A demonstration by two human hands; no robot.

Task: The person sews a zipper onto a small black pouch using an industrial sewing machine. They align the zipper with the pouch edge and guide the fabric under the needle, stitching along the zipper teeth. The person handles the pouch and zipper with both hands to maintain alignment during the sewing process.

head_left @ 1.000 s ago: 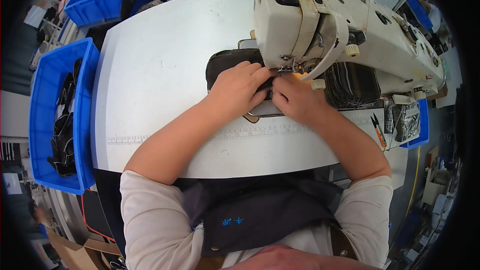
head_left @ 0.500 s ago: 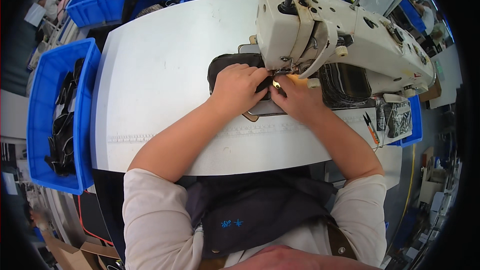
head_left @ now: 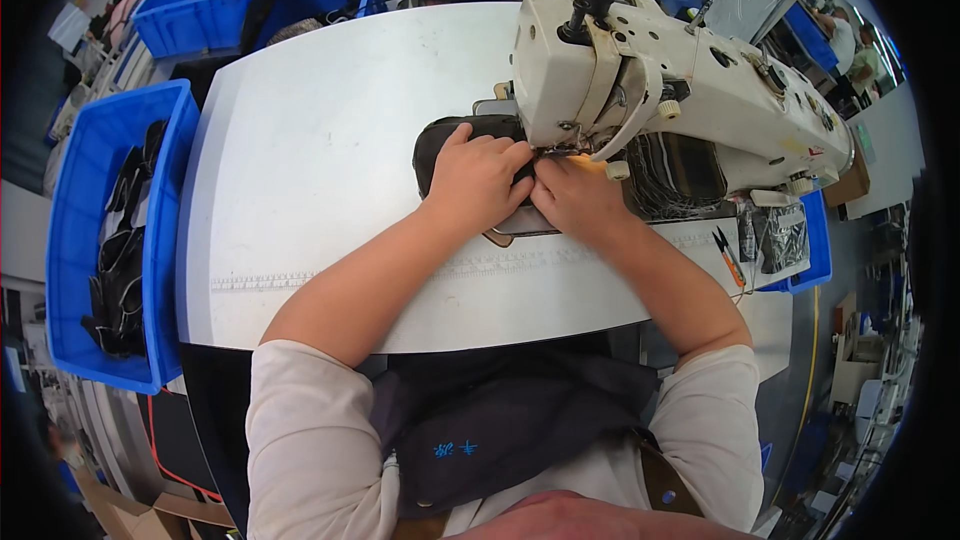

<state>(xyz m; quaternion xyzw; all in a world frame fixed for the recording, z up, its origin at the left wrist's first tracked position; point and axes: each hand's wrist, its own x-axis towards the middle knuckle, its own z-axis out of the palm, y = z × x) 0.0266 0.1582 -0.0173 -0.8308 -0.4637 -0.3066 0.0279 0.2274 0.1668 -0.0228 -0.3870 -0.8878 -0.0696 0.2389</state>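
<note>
My left hand [head_left: 478,176] rests on a dark, padded-looking fabric piece [head_left: 432,148], its fingers bent and pressing it near the needle area of a cream sewing machine [head_left: 556,80]. Close beside it, my right hand [head_left: 582,198] has thumb and fingers pinched at the piece's edge under the machine head, where a warm light falls on the knuckles. The thumbs almost meet. The needle and the fabric right below it are hidden by the hands and machine head. Right of my right hand lies a stack of dark pieces [head_left: 690,168] with pale loose thread edges.
Orange-handled thread snips [head_left: 730,258] and a clear plastic bag [head_left: 782,238] lie on the right of the white table [head_left: 320,160]. A blue bin [head_left: 168,240] of dark pieces stands at the left edge. More blue bins [head_left: 205,15] sit behind the table.
My right hand has closed in on the left, covering the lit gap between them. One outer finger of my left hand is now raised. The whole view has shifted slightly.
</note>
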